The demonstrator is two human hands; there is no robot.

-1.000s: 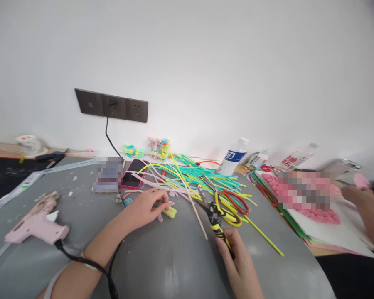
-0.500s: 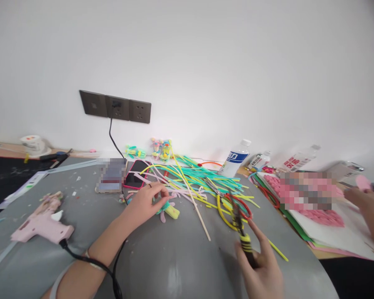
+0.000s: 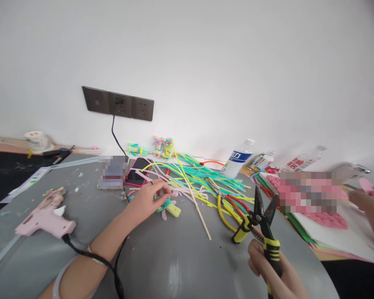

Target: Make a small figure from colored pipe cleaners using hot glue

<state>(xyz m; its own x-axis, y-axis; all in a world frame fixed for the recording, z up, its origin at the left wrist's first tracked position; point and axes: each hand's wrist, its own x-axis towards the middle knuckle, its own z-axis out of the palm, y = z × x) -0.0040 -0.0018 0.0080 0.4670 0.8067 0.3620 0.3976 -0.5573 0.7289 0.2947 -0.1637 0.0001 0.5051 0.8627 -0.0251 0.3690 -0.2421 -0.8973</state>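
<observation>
My left hand [image 3: 149, 198] is closed, with thumb and fingers pinched on a small teal and yellow pipe-cleaner doll [image 3: 172, 209] at the table's middle; the fingers cover part of the doll. On the right, my right hand [image 3: 272, 265] is closed around one handle of black and yellow pliers [image 3: 262, 218]. Their jaws point up and are spread, the handles are apart, and a spring shows between them. Just behind the pliers lie scissors [image 3: 220, 194] with long red and yellow handles. Beyond both hands is a loose heap of teal, yellow and pink pipe cleaners [image 3: 202, 174].
A pink glue gun [image 3: 45, 220] lies left, its black cord [image 3: 93, 254] crossing my left forearm. A phone [image 3: 139, 171], finished pipe-cleaner figures [image 3: 163, 147] and a bottle [image 3: 238, 160] stand towards the wall. Another person's hand [image 3: 366, 203] is at the far right beside papers [image 3: 352, 241].
My right hand has turned and shifted right and the pliers, nearly closed before, are now spread apart. My left hand stays at the doll. The whole view has shifted slightly.
</observation>
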